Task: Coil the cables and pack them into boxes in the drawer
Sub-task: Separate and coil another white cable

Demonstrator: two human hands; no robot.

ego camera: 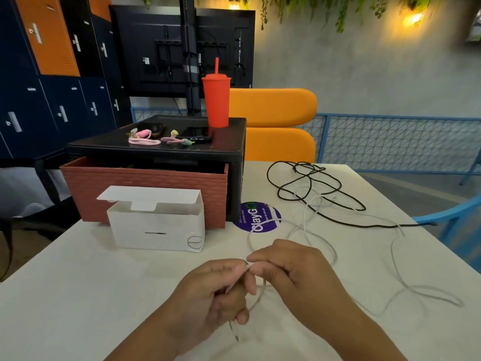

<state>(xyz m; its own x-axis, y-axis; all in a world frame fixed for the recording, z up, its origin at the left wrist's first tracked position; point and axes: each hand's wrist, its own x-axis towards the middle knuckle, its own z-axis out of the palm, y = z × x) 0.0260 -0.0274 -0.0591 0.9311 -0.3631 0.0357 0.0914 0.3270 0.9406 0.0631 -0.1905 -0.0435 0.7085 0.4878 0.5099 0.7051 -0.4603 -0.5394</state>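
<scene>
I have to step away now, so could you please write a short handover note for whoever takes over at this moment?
Left hand grips the white cable near its end; right hand pinches it, first loop barely formed. Most of it lies loose on the table. Black cable lies tangled, untouched. White box stands open before the open drawer. Left: coil both, box them, stow.

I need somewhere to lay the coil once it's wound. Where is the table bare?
Bare: the table near left, between the white box and the left hand. Crowded: the right side, where the white cable and the black cable sprawl beyond the right hand.
</scene>
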